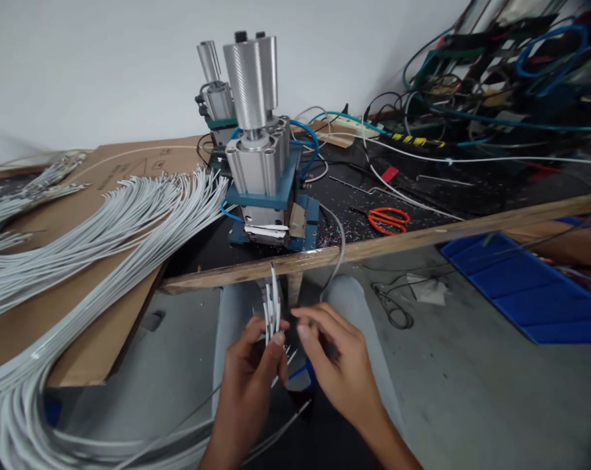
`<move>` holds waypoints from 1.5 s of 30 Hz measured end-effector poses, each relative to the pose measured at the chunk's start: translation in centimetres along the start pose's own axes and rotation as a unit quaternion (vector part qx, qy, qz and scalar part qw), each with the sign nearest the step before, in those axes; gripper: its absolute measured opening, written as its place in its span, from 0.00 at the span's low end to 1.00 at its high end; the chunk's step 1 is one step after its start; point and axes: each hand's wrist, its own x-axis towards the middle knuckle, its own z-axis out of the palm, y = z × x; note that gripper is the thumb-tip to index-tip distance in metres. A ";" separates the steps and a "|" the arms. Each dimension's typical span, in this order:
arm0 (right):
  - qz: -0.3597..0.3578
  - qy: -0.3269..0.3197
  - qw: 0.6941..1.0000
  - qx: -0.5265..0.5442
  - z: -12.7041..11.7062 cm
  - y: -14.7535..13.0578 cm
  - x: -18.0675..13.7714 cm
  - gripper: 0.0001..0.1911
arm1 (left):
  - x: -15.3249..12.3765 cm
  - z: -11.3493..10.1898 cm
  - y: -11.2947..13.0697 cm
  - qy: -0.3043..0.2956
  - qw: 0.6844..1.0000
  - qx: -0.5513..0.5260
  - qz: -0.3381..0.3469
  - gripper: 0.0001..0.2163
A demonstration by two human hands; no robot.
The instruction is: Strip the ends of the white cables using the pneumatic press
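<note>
My left hand [249, 378] is closed around a small bunch of white cable ends [272, 307] that stick up from my fingers, held over my lap below the bench edge. Beside it, my right hand [337, 365] reaches toward the bunch with curled fingers, its fingertips near the cable ends; what it holds, if anything, is not visible. Straight ahead on the bench stands a pneumatic machine [263, 163] with silver cylinders on a blue base.
A large fan of white cables [94, 241] lies on cardboard [124, 163] at the left and trails down past my knee. Orange scissors [388, 219] lie on the black benchtop [423, 196]. Tangled wires crowd the back right. Blue trays [520, 281] sit on the floor.
</note>
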 end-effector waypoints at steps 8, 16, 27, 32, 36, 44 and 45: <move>0.097 -0.012 0.981 0.166 1.4 -1.9 0.5 0.16 | -0.3 0.3 -0.3 0.016 0.998 0.043 0.035 0.17; 0.251 -0.178 0.834 0.457 2.9 -1.2 -2.5 0.33 | -0.4 -1.4 0.6 0.051 0.997 0.062 -0.019 0.20; 0.170 -0.337 0.881 0.285 0.1 0.1 -1.7 0.33 | -1.3 -2.4 1.8 -0.030 0.986 0.159 0.034 0.10; 0.051 -0.430 0.880 0.195 0.7 1.8 -2.5 0.23 | -1.3 -3.5 0.9 -0.171 0.956 0.225 -0.073 0.03; 0.232 -0.295 0.871 0.317 3.5 0.3 -4.5 0.35 | -1.4 -2.4 -0.1 0.002 0.989 0.113 -0.100 0.14; 0.003 -0.448 0.870 0.206 1.5 2.7 -2.7 0.22 | -0.2 -4.1 0.7 -0.240 0.932 0.239 -0.126 0.05; 0.014 -0.441 0.876 0.196 1.7 2.9 -2.7 0.22 | 0.0 -4.1 0.7 -0.227 0.930 0.264 -0.119 0.05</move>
